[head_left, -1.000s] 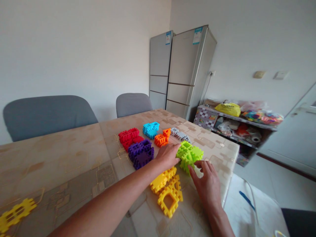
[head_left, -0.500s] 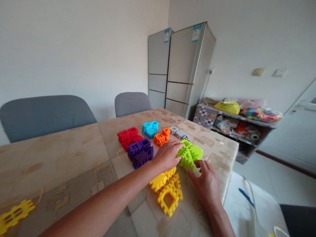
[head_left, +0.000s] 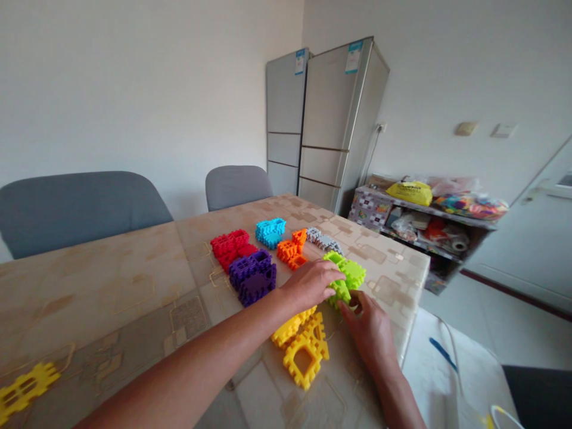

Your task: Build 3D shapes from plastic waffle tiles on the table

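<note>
A stack of lime-green interlocking building tiles (head_left: 354, 274) with toothed edges lies toward the right of the table. My left hand (head_left: 313, 281) reaches over from the left, its fingers bent over the stack's left side and the thumb beneath them. Against the near edge of the same tiles, my right hand (head_left: 369, 322) has its thumb and curled fingers closed in; the fingertips are partly hidden. Just below my left wrist are stacked yellow tiles (head_left: 290, 328), with a yellow frame-shaped tile (head_left: 289, 363) leaning nearest me.
Purple tiles (head_left: 252, 286), red tiles (head_left: 230, 244), light-blue tiles (head_left: 270, 233), orange tiles (head_left: 288, 253) and grey tiles (head_left: 328, 241) form separate piles. A yellow window tile (head_left: 29, 387) lies at the far left. The table's edge (head_left: 415, 310) runs close to my right hand.
My left hand has slid slightly right, further over the green tiles, uncovering more of the orange pile. My right fingers have closed in on the near edge of the stack.
</note>
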Motion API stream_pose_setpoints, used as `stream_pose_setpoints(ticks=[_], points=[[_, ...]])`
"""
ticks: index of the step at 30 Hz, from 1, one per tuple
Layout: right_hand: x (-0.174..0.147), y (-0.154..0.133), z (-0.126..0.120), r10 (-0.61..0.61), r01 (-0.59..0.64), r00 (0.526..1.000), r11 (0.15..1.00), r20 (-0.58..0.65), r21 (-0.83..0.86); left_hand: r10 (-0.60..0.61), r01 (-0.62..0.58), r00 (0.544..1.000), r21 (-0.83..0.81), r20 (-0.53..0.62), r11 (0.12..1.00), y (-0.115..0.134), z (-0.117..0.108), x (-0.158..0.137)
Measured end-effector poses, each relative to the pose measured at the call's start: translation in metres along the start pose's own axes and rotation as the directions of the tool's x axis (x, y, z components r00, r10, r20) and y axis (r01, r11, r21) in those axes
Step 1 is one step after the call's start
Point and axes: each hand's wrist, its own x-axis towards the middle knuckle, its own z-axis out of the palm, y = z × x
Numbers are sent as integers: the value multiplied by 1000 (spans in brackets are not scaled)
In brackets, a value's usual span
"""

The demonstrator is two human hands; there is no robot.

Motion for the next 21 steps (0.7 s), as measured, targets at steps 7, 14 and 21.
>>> stream_pose_setpoints(ticks=[7,14,21], points=[[1,-1,2,23,-23,1000,999,19,-28,3,-3,1000,-9,-13,1000,5,0,2],[1,0,1,-22,23,1000,999,6,-26,1,-1,1000,-21,-22,1000,5,-4,0],[3,-3,0,-102,92,985,993,-140,-79,-63,62,997,-19,-45,998,-1,-21,-24]])
